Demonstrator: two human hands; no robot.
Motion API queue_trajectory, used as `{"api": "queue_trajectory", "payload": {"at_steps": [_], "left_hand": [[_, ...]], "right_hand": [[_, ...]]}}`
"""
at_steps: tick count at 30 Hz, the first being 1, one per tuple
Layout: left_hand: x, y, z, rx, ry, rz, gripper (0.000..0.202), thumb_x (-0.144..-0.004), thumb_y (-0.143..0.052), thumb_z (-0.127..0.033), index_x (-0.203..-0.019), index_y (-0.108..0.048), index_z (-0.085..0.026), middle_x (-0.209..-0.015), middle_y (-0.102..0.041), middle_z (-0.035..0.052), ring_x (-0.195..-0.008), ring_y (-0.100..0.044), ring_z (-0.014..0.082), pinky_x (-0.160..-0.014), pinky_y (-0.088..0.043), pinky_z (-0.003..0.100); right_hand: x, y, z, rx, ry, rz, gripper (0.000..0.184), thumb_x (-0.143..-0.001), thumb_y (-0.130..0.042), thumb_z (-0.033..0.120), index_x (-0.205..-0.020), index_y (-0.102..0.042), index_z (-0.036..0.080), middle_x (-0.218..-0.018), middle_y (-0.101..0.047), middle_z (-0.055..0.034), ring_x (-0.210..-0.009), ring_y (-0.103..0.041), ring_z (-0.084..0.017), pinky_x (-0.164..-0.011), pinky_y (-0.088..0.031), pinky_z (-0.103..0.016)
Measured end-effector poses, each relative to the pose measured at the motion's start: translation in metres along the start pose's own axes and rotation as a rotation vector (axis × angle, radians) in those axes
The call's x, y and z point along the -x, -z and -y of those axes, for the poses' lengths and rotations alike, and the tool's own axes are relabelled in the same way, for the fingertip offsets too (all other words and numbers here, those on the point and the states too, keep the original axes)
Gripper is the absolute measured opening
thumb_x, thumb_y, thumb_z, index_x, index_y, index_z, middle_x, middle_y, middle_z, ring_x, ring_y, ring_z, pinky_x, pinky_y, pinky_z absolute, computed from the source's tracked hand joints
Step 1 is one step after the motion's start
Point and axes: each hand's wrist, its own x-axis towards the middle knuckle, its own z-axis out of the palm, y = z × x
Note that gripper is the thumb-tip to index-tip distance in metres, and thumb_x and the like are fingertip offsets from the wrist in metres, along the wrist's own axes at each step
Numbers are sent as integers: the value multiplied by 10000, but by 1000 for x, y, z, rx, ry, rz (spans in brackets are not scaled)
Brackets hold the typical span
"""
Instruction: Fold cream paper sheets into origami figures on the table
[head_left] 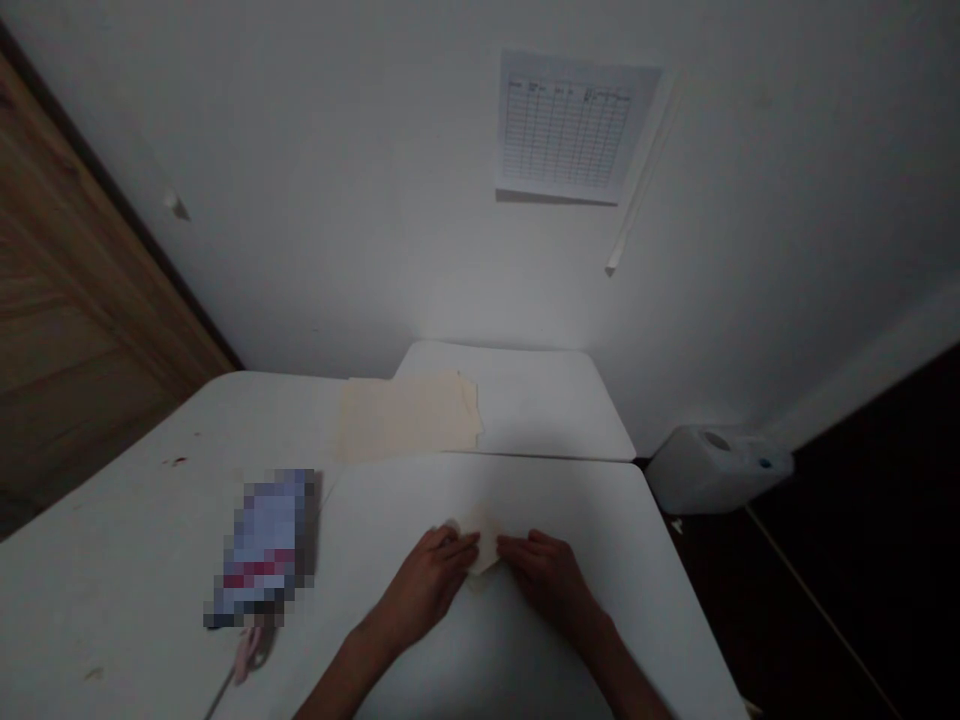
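The left hand [424, 590] and the right hand [551, 582] meet near the middle of the near tabletop [577, 520], fingers bent inward, and together they grip a small piece of folded cream paper [481, 545] from opposite sides. The left fingertips [466, 542] press on its left side and the right fingertips [506, 545] on its right, while a pointed corner of the paper faces the person. Both wrists are raised slightly, and the forearms angle in from the bottom edge of the view. Toward the far edge of the near tabletop, just past the seam where it meets a second white tabletop [544, 400], lies a flat sheet of cream paper [409, 417] with uneven edges. Left of the hands sits a pixelated packet [262, 545], too blurred to identify. Pink-handled scissors [247, 652] lie just below it, near the tabletop's front edge. Small dark red marks [176, 461] dot the left part of the tabletop. Beyond the far edge, a printed grid chart [566, 128] hangs on the white wall [337, 200]. A wooden door [82, 300] stands at the left, and a white plastic container [712, 468] sits beside the right edge of the near tabletop.
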Motion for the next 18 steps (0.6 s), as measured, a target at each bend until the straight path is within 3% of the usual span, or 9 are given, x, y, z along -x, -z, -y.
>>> {"api": "queue_trajectory", "payload": {"at_steps": [8,13,18], "left_hand": [[9,-9,10,69,51,-212,184,-927,-504,-173,-948,-685,-198,-990,-727,65,-884,-625,193,-768,-560,323],[19,-14,12,43,111,-356,162,-929,-531,-217,-932,-691,-195,-907,-731,53,-836,-639,181,-735,-572,308],[22,-14,10,14,164,-390,150,-925,-543,-246,-928,-687,-205,-869,-727,39,-804,-645,181,-716,-578,316]], "right_hand": [[4,-8,-4,-5,-58,-98,199,-963,-504,208,-1041,-681,256,-976,-744,-15,-759,-636,-162,-726,-469,-244],[6,-10,-7,-17,-80,-167,207,-975,-494,240,-1017,-696,255,-930,-749,-19,-755,-651,-156,-732,-470,-247],[8,-12,-9,6,-106,-192,233,-981,-486,283,-1002,-711,228,-865,-751,-41,-706,-658,-167,-718,-486,-265]]}}
